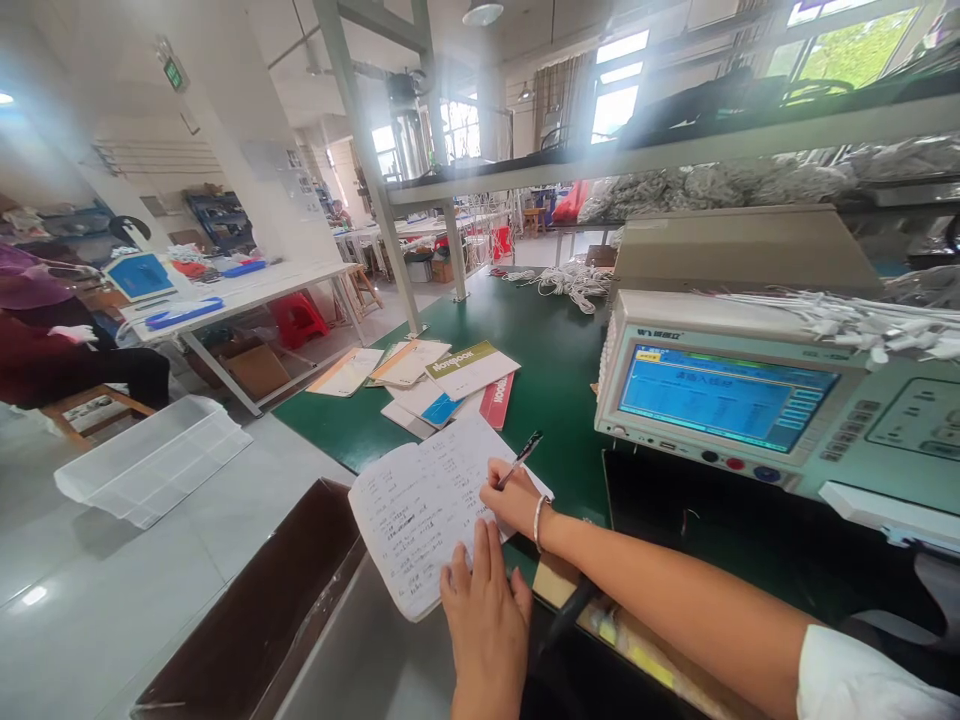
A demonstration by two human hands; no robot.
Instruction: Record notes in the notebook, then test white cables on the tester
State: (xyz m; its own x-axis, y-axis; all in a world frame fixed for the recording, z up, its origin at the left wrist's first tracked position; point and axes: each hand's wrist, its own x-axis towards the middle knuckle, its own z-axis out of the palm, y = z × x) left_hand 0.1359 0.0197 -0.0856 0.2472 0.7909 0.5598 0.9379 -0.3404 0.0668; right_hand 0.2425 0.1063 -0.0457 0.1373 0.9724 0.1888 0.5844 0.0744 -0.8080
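Note:
An open notebook [409, 510] with handwriting on both pages lies at the near corner of the green table, its left page reaching past the edge. My right hand [514, 497] is closed around a dark pen [527, 447], whose upper end points up and to the right. The pen tip is hidden behind my fingers, over the right page. Flat on the lower part of that page rests my left hand [486, 590], fingers stretched out and holding nothing. A bracelet circles my right wrist.
Several closed notebooks [469, 370] lie overlapped beyond the open one. To the right stands a tester with a lit blue screen [724, 395], white cables [892, 325] on top. A brown box [262, 600] sits at lower left. A seated person [52, 320] is far left.

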